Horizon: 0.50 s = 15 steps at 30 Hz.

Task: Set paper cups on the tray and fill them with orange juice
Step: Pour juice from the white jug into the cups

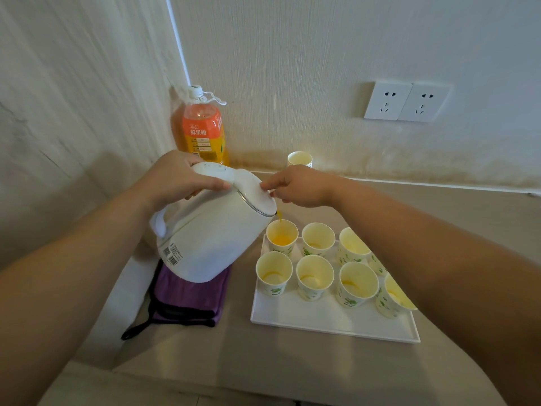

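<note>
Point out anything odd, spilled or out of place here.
Juice pours from a white electric kettle, an unusual vessel, while the juice bottle stands capped by the wall. One paper cup sits off the tray, behind it near the wall. A brownish stain runs along the wall's base. No spill shows on the tray.

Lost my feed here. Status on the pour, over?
Left hand grips kettle by the handle, kettle tilted. Right hand fingertips on its lid. Juice streaming into back-left cup on tray. Nothing blocking the spout.

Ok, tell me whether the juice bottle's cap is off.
No, the white cap sits on the orange juice bottle in the corner.
</note>
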Available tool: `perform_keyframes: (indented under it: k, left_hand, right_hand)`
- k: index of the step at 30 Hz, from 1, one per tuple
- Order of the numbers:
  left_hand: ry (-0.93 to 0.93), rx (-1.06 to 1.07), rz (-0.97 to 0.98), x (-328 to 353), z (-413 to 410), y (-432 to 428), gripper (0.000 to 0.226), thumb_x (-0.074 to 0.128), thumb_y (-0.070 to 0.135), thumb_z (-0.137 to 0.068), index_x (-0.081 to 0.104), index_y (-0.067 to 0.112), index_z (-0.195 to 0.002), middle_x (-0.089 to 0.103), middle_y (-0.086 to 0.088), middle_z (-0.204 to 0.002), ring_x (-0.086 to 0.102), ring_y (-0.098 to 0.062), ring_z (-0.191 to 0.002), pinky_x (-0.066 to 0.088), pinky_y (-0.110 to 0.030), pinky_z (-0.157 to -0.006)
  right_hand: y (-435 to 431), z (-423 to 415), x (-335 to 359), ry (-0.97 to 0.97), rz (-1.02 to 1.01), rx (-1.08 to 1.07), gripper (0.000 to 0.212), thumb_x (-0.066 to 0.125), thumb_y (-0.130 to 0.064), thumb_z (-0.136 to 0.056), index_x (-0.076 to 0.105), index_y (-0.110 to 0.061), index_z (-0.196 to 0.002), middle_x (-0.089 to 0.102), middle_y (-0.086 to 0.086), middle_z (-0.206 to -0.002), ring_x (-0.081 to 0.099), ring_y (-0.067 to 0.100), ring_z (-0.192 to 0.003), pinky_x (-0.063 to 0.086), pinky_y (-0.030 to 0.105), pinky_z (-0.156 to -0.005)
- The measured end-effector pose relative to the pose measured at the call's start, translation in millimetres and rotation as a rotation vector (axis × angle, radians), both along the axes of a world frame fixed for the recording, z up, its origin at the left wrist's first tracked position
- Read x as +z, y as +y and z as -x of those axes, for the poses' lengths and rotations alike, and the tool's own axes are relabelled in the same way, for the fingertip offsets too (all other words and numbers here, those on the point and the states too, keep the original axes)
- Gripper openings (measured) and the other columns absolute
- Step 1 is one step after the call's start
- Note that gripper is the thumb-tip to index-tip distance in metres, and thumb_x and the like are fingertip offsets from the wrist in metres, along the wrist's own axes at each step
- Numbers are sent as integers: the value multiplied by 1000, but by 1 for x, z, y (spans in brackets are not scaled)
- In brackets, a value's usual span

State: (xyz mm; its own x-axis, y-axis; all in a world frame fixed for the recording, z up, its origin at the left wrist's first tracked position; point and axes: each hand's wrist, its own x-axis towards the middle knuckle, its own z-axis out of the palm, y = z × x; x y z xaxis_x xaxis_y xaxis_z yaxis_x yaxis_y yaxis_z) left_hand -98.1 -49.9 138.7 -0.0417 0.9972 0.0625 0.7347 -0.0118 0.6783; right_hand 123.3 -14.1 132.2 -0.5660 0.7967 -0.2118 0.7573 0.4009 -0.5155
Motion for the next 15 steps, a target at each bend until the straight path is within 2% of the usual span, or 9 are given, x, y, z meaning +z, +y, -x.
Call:
perform_keyframes:
  k: [3,7,10,12,15]
  left_hand:
    - [9,-2,1,2,-1,0,26,81,33,-71,69,11,-79,56,-4,-58,49,-13,-51,39,-24,-52]
    - [14,-6,4,2,-1,1,28,81,34,-70,70,11,-82,58,-4,-60,50,-13,-53,39,-24,-52]
    - [8,-2,10,1,0,1,27,81,34,-70,70,12,-81,58,-4,-59,50,-13,-51,39,-23,-52]
    - [11,-4,11,1,0,0,28,81,34,-70,70,11,-81,58,-4,-60,50,-13,-52,40,-24,-52]
    - [12,0,8,2,1,1,29,81,35,-70,70,11,-82,59,-5,-61,51,-14,-54,40,-24,-53]
  right_hand:
    - [1,0,1,4,3,0,39,42,-7,-98,52,-14,-135,52,1,-139,50,15,-114,32,17,-91]
    - [2,1,1,-9,-10,16,39,43,-7,-97,53,-14,-134,52,0,-138,42,5,-100,30,15,-89]
    - [3,1,0,-2,-6,15,39,43,-6,-96,54,-14,-133,53,1,-138,50,13,-113,33,18,-94]
    - [3,2,-1,1,-5,11,39,43,-6,-96,54,-13,-133,53,1,-138,48,17,-124,34,21,-97]
    - [4,2,-2,4,-1,4,39,44,-6,-96,54,-14,-133,53,1,-138,47,17,-125,34,22,-98]
